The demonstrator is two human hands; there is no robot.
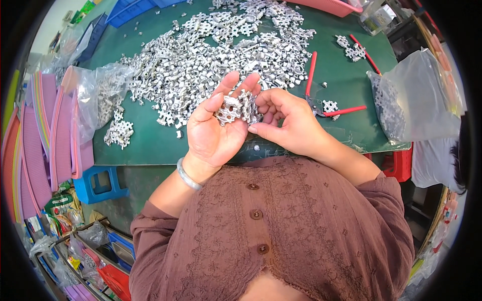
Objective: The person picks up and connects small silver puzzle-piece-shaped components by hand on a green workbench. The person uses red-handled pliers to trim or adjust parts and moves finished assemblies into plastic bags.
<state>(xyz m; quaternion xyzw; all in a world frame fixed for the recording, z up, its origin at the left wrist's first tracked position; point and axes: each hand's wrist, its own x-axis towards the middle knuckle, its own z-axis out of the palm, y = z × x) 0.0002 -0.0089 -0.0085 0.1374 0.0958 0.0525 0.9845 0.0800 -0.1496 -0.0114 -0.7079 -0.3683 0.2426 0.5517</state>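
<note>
My left hand is cupped palm up over the near part of the table, its fingers curled upward. Several flat silver metal pieces, cog-shaped with holes through them, rest in it; some stand on edge in a small stack. From the right my right hand reaches in, with thumb and fingertips closed at the stack's edge. Its fingers partly hide the pieces there. Beyond both hands spreads a big heap of small silver metal parts, with more of the cog-shaped ones at its far side.
Red-handled pliers lie opened on the green table, right of my hands. Another red handle lies farther off. Clear plastic bags of metal pieces stand at the right and left. A blue stool is below left.
</note>
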